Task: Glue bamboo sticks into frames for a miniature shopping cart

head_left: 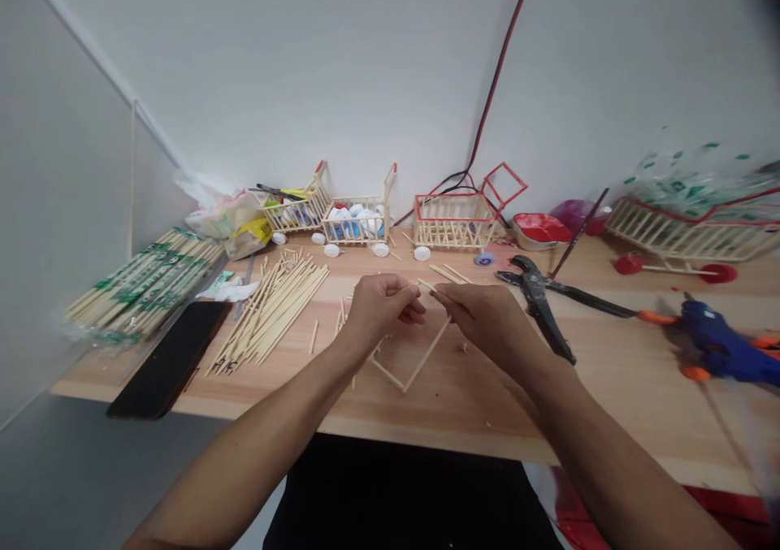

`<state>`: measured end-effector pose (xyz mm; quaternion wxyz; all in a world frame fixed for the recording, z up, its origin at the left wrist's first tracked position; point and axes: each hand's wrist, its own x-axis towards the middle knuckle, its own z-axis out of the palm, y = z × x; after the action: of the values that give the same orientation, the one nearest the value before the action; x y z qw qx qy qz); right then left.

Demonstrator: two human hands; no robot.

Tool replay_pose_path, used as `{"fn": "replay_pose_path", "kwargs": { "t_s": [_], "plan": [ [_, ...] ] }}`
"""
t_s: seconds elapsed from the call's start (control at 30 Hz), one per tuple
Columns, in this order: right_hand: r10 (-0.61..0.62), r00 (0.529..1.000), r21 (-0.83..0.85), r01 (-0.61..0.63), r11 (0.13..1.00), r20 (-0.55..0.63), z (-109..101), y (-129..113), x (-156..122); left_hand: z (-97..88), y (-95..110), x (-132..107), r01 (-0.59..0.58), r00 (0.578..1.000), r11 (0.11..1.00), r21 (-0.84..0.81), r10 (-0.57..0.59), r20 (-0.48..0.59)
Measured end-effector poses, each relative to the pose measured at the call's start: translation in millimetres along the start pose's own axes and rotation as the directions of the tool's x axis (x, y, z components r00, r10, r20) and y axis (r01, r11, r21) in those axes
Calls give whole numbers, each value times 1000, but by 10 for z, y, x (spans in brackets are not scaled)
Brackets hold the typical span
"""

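Over the middle of the wooden table, my right hand [481,306] is closed, its fingers pinching a small frame of pale wooden sticks [426,356]. One corner of that frame points toward me, and its far side is partly covered by my hands. My left hand [385,302] is just left of it, with thumb and forefinger pressed together and the other fingers curled. What those fingertips hold, if anything, is too small to make out. A short stick end shows between the two hands. Short cut sticks [341,316] lie beside my left wrist.
Loose sticks [274,310], packaged sticks [152,282] and a black phone [171,359] lie left. Several miniature stick carts [357,223] line the wall. Black-handled pliers [542,306], a red paint tub [542,229] and a blue glue gun [719,343] are right.
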<state>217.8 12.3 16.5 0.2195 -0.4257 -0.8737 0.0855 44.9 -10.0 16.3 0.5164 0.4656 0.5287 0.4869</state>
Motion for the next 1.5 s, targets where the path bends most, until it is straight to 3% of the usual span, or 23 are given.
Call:
{"fn": "replay_pose_path", "kwargs": {
  "t_s": [1.5],
  "plan": [
    [37,999,15,-37,999,34,-4,-7,1,-2,2,9,11,1000,1000,-8,-11,9]
  ]
}}
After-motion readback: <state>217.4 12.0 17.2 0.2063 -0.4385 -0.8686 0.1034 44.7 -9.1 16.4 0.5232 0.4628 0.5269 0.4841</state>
